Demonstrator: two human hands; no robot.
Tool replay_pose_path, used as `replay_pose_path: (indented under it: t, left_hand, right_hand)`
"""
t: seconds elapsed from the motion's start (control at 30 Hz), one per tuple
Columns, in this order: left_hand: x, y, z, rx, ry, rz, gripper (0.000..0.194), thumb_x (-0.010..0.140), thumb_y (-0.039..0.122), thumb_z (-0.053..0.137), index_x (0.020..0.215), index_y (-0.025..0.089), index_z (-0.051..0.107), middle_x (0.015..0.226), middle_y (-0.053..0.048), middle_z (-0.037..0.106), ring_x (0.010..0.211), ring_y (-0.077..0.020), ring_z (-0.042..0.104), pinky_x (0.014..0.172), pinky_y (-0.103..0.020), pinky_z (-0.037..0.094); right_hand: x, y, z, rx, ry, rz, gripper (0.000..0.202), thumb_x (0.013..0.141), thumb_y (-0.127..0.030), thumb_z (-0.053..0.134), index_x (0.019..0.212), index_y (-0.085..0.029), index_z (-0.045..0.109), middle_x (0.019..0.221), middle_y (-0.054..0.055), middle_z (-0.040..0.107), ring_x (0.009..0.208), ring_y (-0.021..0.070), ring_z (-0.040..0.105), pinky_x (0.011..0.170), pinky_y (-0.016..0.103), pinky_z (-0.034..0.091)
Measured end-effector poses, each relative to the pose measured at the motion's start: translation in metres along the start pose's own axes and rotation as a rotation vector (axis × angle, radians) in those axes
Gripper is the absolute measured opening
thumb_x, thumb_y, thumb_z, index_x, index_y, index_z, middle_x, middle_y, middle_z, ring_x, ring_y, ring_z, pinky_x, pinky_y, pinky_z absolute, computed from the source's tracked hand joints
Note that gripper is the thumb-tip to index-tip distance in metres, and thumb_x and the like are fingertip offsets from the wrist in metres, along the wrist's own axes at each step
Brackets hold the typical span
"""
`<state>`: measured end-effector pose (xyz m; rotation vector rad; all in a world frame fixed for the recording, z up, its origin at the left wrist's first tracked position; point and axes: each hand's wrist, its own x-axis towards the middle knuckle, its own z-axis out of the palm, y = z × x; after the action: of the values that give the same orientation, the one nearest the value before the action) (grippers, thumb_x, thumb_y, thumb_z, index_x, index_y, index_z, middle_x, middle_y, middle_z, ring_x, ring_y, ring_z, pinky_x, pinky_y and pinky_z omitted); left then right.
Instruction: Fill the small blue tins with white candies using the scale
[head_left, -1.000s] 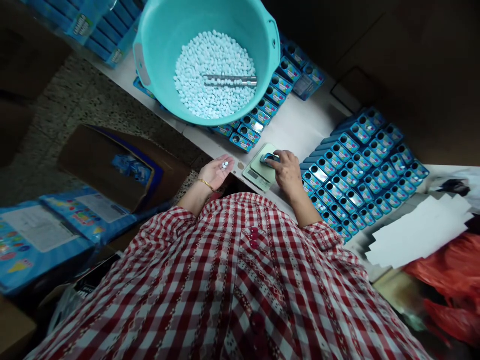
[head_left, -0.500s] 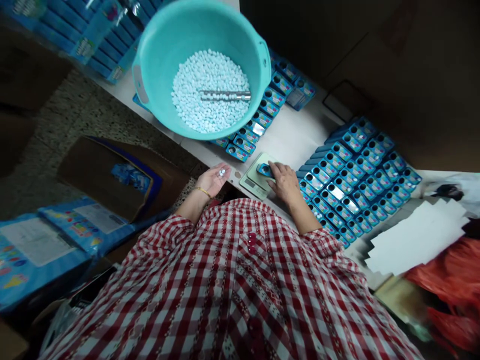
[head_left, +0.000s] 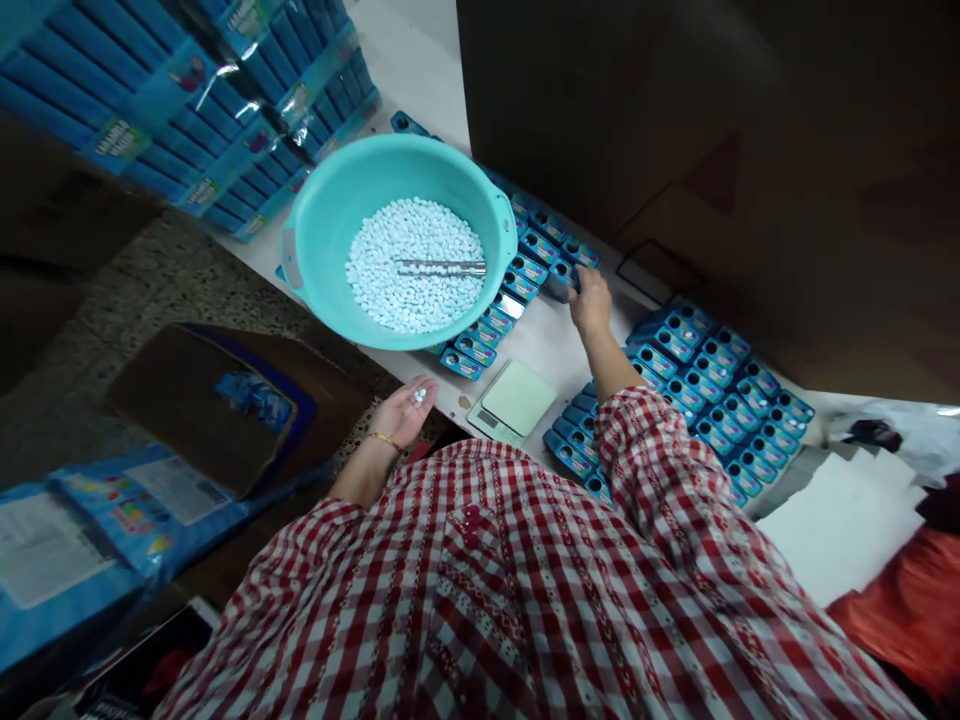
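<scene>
My left hand (head_left: pixel 406 410) is palm up in front of the table edge, loosely cupped, with a few small white pellets (head_left: pixel 420 395) lying on it. My right hand (head_left: pixel 592 298) reaches forward across the table, its fingers on a small blue box (head_left: pixel 561 280) at the end of a row; the fingertips are partly hidden. Between my arms lies a pale green digital scale (head_left: pixel 517 398). A turquoise basin (head_left: pixel 322 215) holds a heap of the pellets, with a metal tube-like scoop (head_left: pixel 442 268) resting on them.
Rows of blue boxes with round holes (head_left: pixel 705 385) stand to the right. Wrapped box stacks (head_left: pixel 187 120) rise at the back left. A large brown carton (head_left: pixel 675 150) borders the table's far side. An open carton (head_left: pixel 202 410) sits low on the left.
My right hand has left the scale and moved forward to the row beside the basin. The blue box that was on the scale is gone from it. My left hand still holds the pellets.
</scene>
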<state>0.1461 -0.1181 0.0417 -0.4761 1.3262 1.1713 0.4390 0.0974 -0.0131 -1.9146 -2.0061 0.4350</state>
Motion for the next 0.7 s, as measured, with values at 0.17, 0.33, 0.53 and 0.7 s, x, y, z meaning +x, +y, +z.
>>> replay_pose_path:
  t: [0.17, 0.33, 0.53, 0.7]
  left_hand:
    - [0.006, -0.002, -0.009, 0.019, 0.027, -0.038, 0.031, 0.082, 0.001, 0.044, 0.103, 0.014, 0.062, 0.080, -0.009, 0.069, 0.078, -0.0144, 0.069, 0.075, -0.024, 0.057]
    - [0.014, -0.005, -0.013, 0.112, 0.005, -0.078, 0.026, 0.083, 0.001, 0.044, 0.098, 0.012, 0.062, 0.079, -0.009, 0.068, 0.078, -0.0141, 0.068, 0.074, -0.023, 0.057]
    - [0.008, -0.005, -0.001, 0.182, -0.085, -0.109, 0.026, 0.082, 0.001, 0.045, 0.098, 0.009, 0.063, 0.078, -0.010, 0.068, 0.078, -0.0146, 0.068, 0.076, -0.024, 0.057]
    - [0.003, -0.002, -0.009, 0.202, -0.131, -0.103, 0.026, 0.081, 0.002, 0.048, 0.100, 0.010, 0.064, 0.079, -0.010, 0.069, 0.080, -0.0151, 0.068, 0.078, -0.025, 0.056]
  right_hand:
    - [-0.076, 0.023, -0.044, -0.039, 0.045, -0.043, 0.030, 0.088, -0.030, 0.046, 0.111, -0.017, 0.061, 0.113, 0.014, 0.058, 0.109, 0.0277, 0.049, 0.095, 0.045, 0.039]
    - [-0.237, 0.020, -0.078, -0.152, -0.214, -0.180, 0.023, 0.087, -0.035, 0.051, 0.096, -0.022, 0.068, 0.102, 0.010, 0.061, 0.096, 0.0245, 0.054, 0.085, 0.041, 0.044]
    - [-0.313, -0.001, -0.051, -0.402, -0.335, -0.073, 0.021, 0.086, -0.029, 0.053, 0.100, -0.026, 0.068, 0.122, 0.012, 0.057, 0.108, 0.0313, 0.048, 0.080, 0.045, 0.043]
    - [-0.306, -0.020, -0.061, -0.371, -0.246, -0.116, 0.023, 0.089, -0.025, 0.045, 0.093, -0.024, 0.068, 0.125, 0.012, 0.055, 0.108, 0.0298, 0.050, 0.083, 0.046, 0.043]
